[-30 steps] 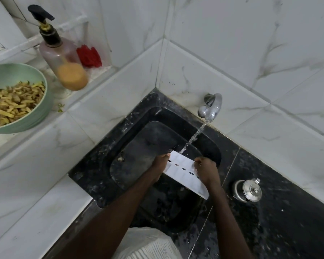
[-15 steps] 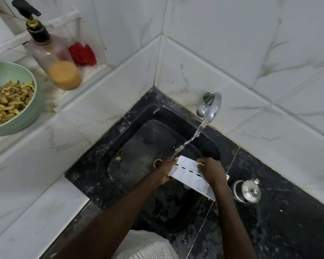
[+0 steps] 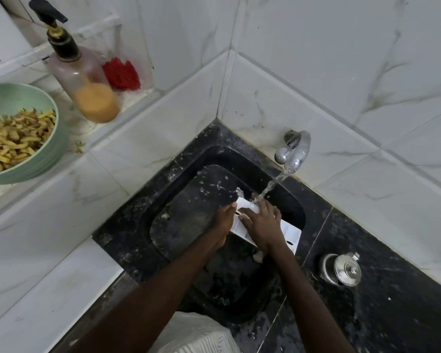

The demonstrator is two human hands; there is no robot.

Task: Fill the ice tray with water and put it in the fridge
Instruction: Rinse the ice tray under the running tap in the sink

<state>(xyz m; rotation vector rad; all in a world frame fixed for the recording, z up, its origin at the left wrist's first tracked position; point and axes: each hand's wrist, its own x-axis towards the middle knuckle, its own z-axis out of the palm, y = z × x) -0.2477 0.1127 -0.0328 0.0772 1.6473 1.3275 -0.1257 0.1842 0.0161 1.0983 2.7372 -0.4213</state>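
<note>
Head view: mid-frame, the ice tray point(image 3: 290, 231) slants from upper left to lower right under the water point(image 3: 273, 184). The left hand point(image 3: 223, 220) grips its left edge; the right hand point(image 3: 262, 224) lies flat on top.

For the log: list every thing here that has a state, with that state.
Tap, running.
Ice tray, held over the sink, water hitting its far end.
Left hand, grips the tray's left edge.
Right hand, lies across the tray's top.
Soap bottle, upright, about a third full.
Bowl, holds yellow cut strips.
Steel pot, lid on.
</note>
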